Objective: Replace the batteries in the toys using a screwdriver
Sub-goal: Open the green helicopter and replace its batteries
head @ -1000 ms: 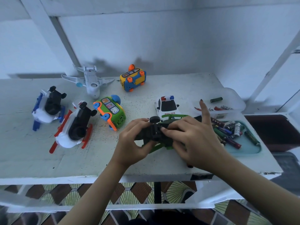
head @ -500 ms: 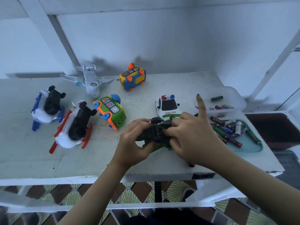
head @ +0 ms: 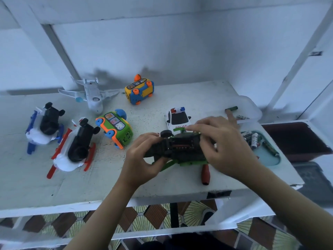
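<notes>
A black and green toy [head: 180,147] lies upside down just above the white table [head: 36,181], with its underside cavity showing. My left hand [head: 142,159] grips its left end, thumb underneath. The toy's right end is held by my right hand [head: 227,147], whose fingers curl over the top edge while the index finger points away. A red-handled screwdriver [head: 205,175] lies on the table under my right hand, its tip hidden. Loose batteries [head: 253,139] lie in a teal tray [head: 268,159] to the right.
Behind the held toy stands a police car [head: 177,119]. Further left are a green bus [head: 117,127], a yellow bus [head: 140,91], a white plane [head: 91,96] and two overturned helicopters [head: 75,147] [head: 45,127]. A clear lid [head: 250,109] with a green battery [head: 232,108] sits at the back right.
My right hand has slid to the right along the toy, uncovering its underside cavity and the screwdriver handle below. The left hand keeps its grip.
</notes>
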A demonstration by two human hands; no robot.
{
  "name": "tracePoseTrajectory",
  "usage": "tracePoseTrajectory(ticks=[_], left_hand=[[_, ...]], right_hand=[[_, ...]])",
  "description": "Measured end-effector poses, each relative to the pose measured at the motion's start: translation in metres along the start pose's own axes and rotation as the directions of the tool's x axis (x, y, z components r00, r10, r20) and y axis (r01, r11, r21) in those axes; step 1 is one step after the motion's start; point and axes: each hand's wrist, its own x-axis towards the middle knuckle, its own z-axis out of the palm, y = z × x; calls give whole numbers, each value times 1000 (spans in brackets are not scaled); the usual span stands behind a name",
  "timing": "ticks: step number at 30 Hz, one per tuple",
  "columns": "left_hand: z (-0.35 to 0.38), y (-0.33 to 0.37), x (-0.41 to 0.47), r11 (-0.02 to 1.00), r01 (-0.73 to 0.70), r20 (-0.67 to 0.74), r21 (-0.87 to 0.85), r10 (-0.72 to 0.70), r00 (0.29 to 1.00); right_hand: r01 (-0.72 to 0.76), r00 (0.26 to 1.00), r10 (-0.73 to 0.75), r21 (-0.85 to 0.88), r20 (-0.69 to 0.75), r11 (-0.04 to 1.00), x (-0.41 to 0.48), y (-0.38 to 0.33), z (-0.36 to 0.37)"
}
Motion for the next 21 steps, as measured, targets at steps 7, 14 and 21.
tracePoseTrajectory(ticks=[7, 14, 21], left_hand=[[3, 4, 1, 997, -66, 9, 46, 65, 998], [4, -1, -2, 999, -42, -18, 8, 42, 999], [4, 2, 1, 999, -34, -19, 34, 35, 999]], right_hand=[[-473, 881, 403, 479, 248, 739, -12, 35, -31], [-269, 804, 367, -264, 467, 926, -40, 67, -14], [-151, 850, 306, -358, 429, 921, -41, 74, -4]])
